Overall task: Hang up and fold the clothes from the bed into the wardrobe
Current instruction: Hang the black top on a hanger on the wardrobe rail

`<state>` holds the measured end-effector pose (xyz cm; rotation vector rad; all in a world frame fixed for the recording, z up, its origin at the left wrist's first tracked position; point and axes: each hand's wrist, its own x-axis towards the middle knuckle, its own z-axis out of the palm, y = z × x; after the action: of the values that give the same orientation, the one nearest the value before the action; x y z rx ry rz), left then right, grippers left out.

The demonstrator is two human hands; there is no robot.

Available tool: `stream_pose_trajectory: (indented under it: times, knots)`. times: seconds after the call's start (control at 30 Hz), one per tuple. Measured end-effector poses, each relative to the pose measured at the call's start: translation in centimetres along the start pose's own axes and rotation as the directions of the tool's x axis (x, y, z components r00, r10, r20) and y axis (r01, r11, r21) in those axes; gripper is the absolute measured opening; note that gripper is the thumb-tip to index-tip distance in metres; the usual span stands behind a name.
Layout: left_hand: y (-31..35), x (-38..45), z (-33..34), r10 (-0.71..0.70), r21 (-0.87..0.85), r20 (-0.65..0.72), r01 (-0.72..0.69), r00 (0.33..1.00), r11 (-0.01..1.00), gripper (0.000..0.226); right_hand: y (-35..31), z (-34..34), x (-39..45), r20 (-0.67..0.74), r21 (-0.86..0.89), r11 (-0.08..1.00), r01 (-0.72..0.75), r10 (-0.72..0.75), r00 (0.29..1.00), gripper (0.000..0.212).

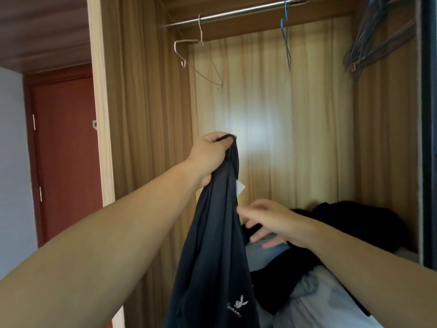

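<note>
Two hands, one dark shirt (pixel 212 245), one rail (pixel 236 14), two separate hangers plus a bunch uncountable.

A wood-panelled ceiling (pixel 42 27) is running overhead at the upper left. Below it, a red-brown door (pixel 68 150) is standing shut in its frame, with a pale grey wall (pixel 14 162) lying just beside it on the left. A cream post (pixel 100 110) is dividing the door from the light wooden panelling (pixel 295 119), whose grain is running vertically. A soft patch of light is glowing on the panelling near its middle. A dark edge (pixel 429 138) is closing the right side.
</note>
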<state>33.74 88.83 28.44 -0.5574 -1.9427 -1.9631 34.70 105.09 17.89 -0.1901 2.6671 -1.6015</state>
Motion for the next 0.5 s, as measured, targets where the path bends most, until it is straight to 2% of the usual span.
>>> stream_pose_trajectory:
  times: [0.07,0.1,0.23,0.27,0.33,0.37,0.43,0.5]
  knots:
    - [0.2,-0.1,-0.4,0.015,0.017,0.021,-0.015,1.000,1.000,0.015,0.0,1.2,1.1,-0.030,-0.176,0.984,0.029,-0.035,0.999,0.037]
    - [0.3,-0.1,-0.7,0.021,0.027,0.027,-0.022,0.999,0.999,0.015,-0.1,1.4,1.5,-0.037,-0.206,0.978,0.028,-0.037,0.999,0.035]
    - [0.6,-0.1,-2.0,0.044,0.064,0.065,-0.048,0.997,0.997,0.016,-0.5,1.8,2.2,0.145,-0.062,0.998,0.009,0.001,0.989,0.061]
    - [0.6,-0.1,-2.2,0.052,0.070,0.077,-0.057,0.996,0.996,0.016,-0.7,2.0,2.3,0.200,-0.052,0.999,0.008,0.002,0.980,0.059]
    - [0.7,-0.1,-2.5,0.070,0.073,0.094,-0.077,0.993,0.994,0.016,-0.9,2.7,2.6,0.257,-0.093,0.996,0.009,0.015,0.966,0.035]
    - [0.7,-0.1,-2.7,0.080,0.077,0.100,-0.088,0.992,0.993,0.017,-1.0,2.8,2.7,0.221,-0.119,0.993,0.014,0.013,0.975,0.022]
    - [1.0,0.0,-3.5,0.094,0.080,0.096,-0.102,0.991,0.992,0.017,-1.3,1.8,3.2,0.052,-0.177,0.983,0.041,-0.033,0.998,0.009]
    - [1.0,0.3,-4.6,0.116,0.109,0.067,-0.123,0.991,0.986,0.017,-1.6,-0.7,3.7,-0.114,-0.287,0.955,0.080,-0.117,0.986,0.016]
